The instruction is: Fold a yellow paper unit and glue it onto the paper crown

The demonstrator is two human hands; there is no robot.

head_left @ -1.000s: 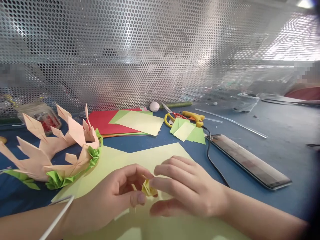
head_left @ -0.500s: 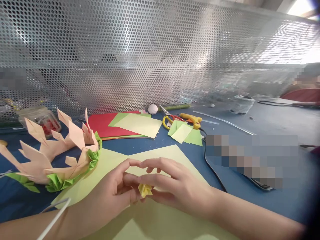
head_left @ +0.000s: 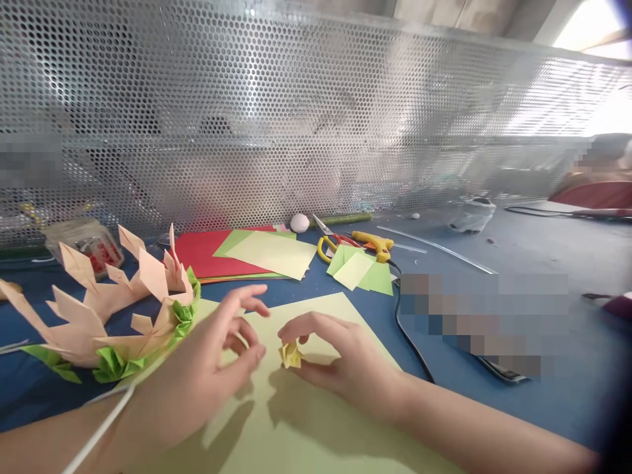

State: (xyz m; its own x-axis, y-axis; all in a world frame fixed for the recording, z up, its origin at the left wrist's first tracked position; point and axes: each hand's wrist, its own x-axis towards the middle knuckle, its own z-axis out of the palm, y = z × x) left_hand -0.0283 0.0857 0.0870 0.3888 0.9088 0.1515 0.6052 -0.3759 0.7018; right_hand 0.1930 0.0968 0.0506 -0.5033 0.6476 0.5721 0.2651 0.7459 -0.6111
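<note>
Just drew the left hand (head_left: 212, 362) off to the left, away from the little yellow folded paper (head_left: 291, 355), with thumb and fingers spread apart and seemingly empty. Now holding that paper in the right hand (head_left: 355, 362) alone, pinched between fingers and thumb above the big pale sheet (head_left: 320, 428) at the near side of the tabletop (head_left: 533, 250), so working one-handed, right of the peach paper crown (head_left: 81, 322). Too small and blurry to count its folds.
</note>
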